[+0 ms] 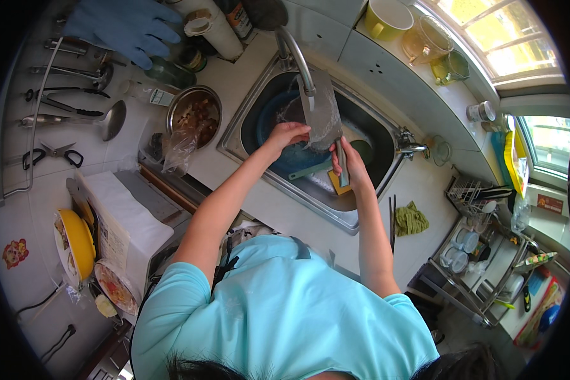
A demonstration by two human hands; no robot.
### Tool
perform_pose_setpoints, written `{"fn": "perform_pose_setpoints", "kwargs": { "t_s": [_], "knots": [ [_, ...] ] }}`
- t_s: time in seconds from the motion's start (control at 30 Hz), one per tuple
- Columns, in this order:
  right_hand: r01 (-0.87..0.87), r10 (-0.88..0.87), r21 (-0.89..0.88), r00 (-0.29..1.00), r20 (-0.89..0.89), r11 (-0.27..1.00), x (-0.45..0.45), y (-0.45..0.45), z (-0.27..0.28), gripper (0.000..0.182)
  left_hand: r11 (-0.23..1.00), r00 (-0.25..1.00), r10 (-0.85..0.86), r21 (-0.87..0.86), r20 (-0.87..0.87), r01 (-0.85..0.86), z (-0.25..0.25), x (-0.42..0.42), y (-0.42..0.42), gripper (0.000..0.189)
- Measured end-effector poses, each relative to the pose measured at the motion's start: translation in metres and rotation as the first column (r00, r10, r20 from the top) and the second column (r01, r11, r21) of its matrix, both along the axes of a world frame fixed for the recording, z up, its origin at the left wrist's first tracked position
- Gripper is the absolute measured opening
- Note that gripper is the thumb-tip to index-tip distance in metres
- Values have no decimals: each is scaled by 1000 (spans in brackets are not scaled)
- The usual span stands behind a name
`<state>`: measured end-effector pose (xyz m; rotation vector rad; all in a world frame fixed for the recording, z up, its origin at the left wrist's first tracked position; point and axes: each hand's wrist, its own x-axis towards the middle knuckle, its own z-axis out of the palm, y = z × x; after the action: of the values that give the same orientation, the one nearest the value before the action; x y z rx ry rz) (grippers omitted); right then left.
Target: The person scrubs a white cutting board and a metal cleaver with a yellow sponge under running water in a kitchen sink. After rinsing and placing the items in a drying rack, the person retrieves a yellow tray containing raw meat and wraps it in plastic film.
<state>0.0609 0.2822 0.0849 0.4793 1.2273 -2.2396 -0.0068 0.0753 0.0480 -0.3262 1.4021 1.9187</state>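
A wet cleaver (321, 111) with a broad grey blade is held flat under the tap spout (298, 50), above the sink. My right hand (351, 164) is closed around its handle. At the blade's left edge, the fingertips of my left hand (287, 135) touch the metal; whether they pinch it or rest on it is unclear. Beneath lies a blue basin (270, 118) in the metal sink (308, 205). A green-handled utensil (313, 168) and a yellow sponge (338, 183) also lie there, the sponge partly hidden by the cleaver's handle.
Left of the sink stands a metal bowl (194, 114) with food scraps and a plastic bag (183, 149). A green cloth (411, 219) and chopsticks (392, 223) lie on the right counter. Cups (388, 21) line the window ledge; a dish rack (475, 266) stands far right.
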Motion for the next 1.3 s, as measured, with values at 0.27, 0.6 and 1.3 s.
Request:
{"fn": "perform_pose_setpoints", "kwargs": {
  "t_s": [0.27, 0.6, 1.3],
  "knots": [
    [13, -13, 32, 1000, -7, 999, -7, -7, -7, 40, 941, 943, -313, -175, -113, 291, -18, 31, -14, 23],
    [74, 40, 541, 980, -195, 838, -1, -22, -35, 33, 959, 977, -116, -277, -181, 63, 7, 5, 3, 45],
    [179, 63, 563, 921, -383, 807, -35, -36, -95, 30, 990, 986, 53, -123, -158, -73, -17, -25, 34, 19]
  ]
}}
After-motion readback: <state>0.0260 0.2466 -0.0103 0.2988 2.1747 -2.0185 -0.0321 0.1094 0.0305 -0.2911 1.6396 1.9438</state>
